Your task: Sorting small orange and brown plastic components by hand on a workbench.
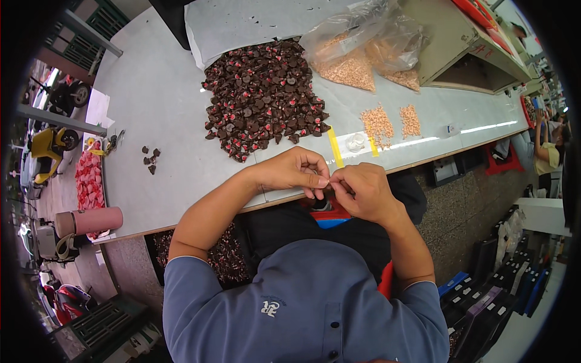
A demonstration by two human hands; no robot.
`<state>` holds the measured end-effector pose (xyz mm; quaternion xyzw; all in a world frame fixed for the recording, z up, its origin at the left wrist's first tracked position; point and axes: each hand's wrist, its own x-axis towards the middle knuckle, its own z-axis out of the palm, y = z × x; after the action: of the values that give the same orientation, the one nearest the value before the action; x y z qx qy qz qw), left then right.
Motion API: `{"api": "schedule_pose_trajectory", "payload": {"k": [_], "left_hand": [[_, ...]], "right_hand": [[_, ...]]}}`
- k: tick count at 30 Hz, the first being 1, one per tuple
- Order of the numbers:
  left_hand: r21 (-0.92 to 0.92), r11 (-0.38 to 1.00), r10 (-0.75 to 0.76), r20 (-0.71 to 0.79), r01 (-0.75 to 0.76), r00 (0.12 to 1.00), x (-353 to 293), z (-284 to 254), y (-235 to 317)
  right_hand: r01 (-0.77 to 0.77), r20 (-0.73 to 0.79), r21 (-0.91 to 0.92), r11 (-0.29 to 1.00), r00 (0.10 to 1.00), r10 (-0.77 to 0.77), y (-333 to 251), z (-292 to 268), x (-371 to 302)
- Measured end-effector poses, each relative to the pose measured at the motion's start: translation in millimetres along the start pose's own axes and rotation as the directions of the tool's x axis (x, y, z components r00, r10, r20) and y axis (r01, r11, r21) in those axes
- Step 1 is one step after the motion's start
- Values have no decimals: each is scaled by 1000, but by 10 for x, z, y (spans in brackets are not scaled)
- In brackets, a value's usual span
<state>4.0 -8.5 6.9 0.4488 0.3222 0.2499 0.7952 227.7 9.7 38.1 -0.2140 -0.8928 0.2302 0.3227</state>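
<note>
1. Since the tiny bit (328, 181) sits pinched just below mid-frame, I'd guess it's near weightless and easy to drop; can't tell stiff or soft.
2. Left hand (293, 169) and right hand (365, 189) both seem to grip it, thumb to fingertip. Edges only, I'd say.
3. Dark pieces (261, 91), upper centre: probably light, stiffish; take them by the rim.

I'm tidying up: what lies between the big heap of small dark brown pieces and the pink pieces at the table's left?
In the head view, a loose cluster of dark brown pieces on grey tabletop, plus small unclear items nearer the pink pieces.
</note>
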Motion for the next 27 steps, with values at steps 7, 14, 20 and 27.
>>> {"api": "schedule_pose_trajectory", "payload": {"k": [7, 14, 20, 27], "left_hand": [[-35, 998, -45, 29, 46, 999, -12, 4, 23], [-62, 997, -52, 36, 54, 998, -3, -9, -16], [-65, 996, -52, 44, 55, 998, 24, -24, -54], [-42, 999, 9, -53, -11, 999, 37, -48, -56]], "right_hand": [[46, -10, -2, 999, 999, -46, 20, 36, -20], [4, -7, 21, 1000, 1000, -4, 30, 55, -55], [11, 44, -2, 1000, 999, -11, 34, 17, -33], [-86, 84, -106, 991, 992, 95, 97, -275, 51]]}}
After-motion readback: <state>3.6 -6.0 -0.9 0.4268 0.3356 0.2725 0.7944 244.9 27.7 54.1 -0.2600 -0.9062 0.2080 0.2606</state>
